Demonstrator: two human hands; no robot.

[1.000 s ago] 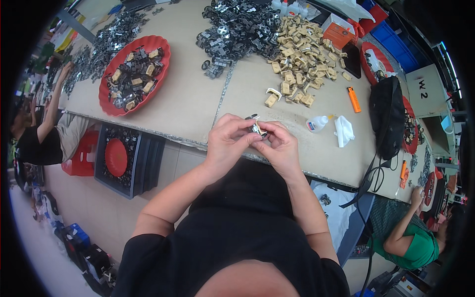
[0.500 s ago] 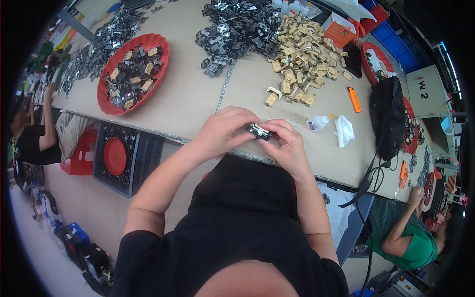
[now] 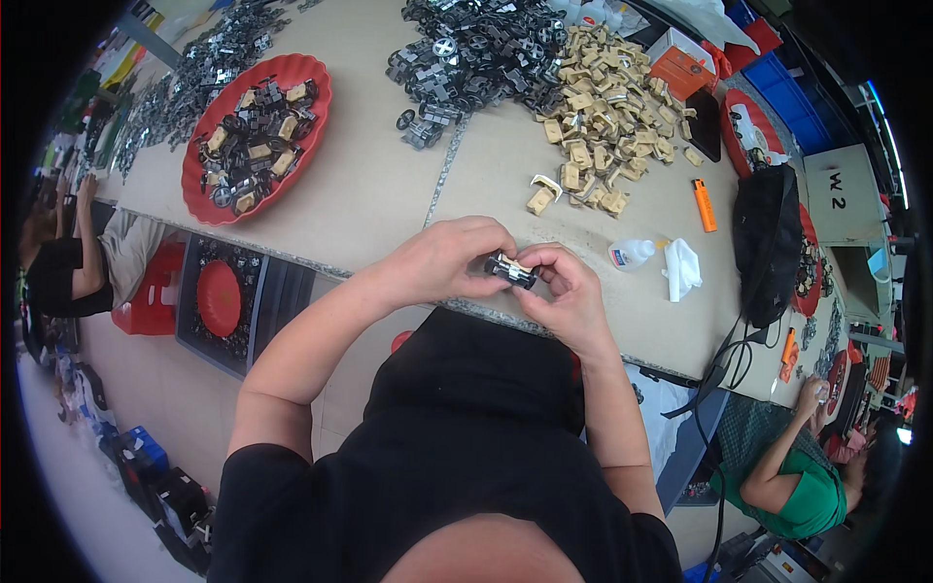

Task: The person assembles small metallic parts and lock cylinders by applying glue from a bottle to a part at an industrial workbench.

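Between my two hands, just above the table's near edge, is a small black toy car chassis (image 3: 511, 271) with silvery and tan parts on it. My left hand (image 3: 452, 257) pinches its left end with thumb and fingers. On its right end, the thumb and bent fingers of my right hand (image 3: 567, 290) close. Beyond my hands lies a pile of tan plastic toy parts (image 3: 607, 117), with one loose tan part (image 3: 544, 194) nearest to me. A heap of black and silver chassis (image 3: 476, 58) lies left of that pile.
A red scalloped tray (image 3: 199, 189) of assembled pieces stands at the left. To the right are a small white bottle (image 3: 632, 254), a crumpled white tissue (image 3: 682, 269), an orange lighter (image 3: 705, 205) and a black bag (image 3: 763, 233) with straps. Co-workers sit at both sides, one in green (image 3: 802, 496).
My hands still hold the toy chassis, which has tilted slightly. The right fingers have curled more around its end. The whole view has shifted a little.
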